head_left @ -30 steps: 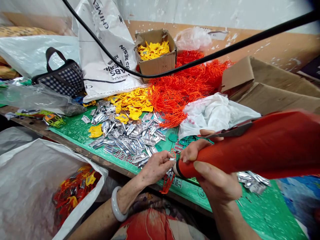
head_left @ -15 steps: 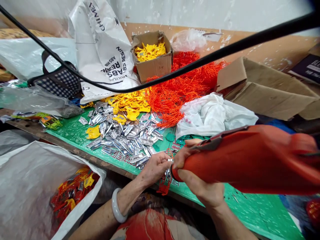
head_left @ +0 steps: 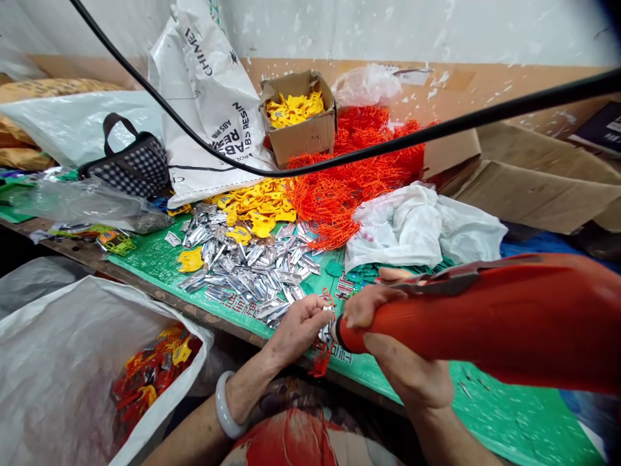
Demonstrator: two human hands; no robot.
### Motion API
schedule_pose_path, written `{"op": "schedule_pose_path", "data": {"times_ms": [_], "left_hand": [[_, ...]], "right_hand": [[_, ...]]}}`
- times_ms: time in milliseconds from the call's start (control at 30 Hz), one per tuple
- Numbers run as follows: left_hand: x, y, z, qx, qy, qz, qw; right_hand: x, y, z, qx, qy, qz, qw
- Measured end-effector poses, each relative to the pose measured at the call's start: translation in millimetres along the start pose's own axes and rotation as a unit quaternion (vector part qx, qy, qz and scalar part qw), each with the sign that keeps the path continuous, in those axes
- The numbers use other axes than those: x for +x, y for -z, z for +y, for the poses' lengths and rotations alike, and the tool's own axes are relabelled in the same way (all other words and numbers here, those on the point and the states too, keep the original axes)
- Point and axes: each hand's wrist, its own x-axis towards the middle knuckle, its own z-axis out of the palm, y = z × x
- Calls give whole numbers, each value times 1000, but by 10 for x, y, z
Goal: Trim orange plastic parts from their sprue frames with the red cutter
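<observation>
My left hand, with a white bangle at the wrist, pinches a small silver metal plate lying against an orange plastic piece near the table's front edge. My right hand wraps round the front of a red power screwdriver, held nearly level. Its dark nose with a pale tip points left at the metal plate, close to my left fingertips. Whether the tip touches the plate I cannot tell. Just beyond my left hand lies a heap of silver metal plates.
Yellow plastic pieces and tangled orange pieces are heaped behind the plates. A cardboard box holds more yellow ones. A black cable crosses the view. At lower left, an open white sack contains red and yellow pieces.
The screwdriver and my right hand have shifted slightly right, and more of the nose shows. My left hand keeps its pinch. The whole view has moved a little.
</observation>
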Motion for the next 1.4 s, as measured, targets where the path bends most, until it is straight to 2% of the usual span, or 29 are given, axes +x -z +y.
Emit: {"op": "schedule_pose_path", "data": {"times_ms": [200, 433, 633, 833, 933, 1033, 1133, 1300, 1400], "left_hand": [[-103, -6, 64, -31, -9, -1, 999], [-179, -14, 5, -203, 21, 10, 979], [-329, 2, -74, -344, 44, 7, 938], [-467, 49, -217, -451, 56, 34, 890], [-523, 44, -268, -478, 77, 46, 874], [-587, 4, -270, -490, 109, 31, 864], [-661, -38, -242, -488, 113, 11, 866], [-745, -40, -218, -424, 79, -41, 901], [-769, -28, -230, -362, 92, -39, 927]], "right_hand": [[47, 111, -158, 54, 23, 44, 997], [-7, 148, -258, 44, 9, 88, 995], [-103, 151, -286, 7, -20, 152, 988], [-227, 111, -311, 2, -40, 239, 970], [-306, 119, -302, -9, -47, 238, 970], [-362, 127, -294, -13, -59, 220, 974], [-355, 151, -265, -24, -74, 212, 974], [-120, 310, -133, -108, -65, 216, 968], [51, 415, -121, -226, -71, 255, 938]]}}
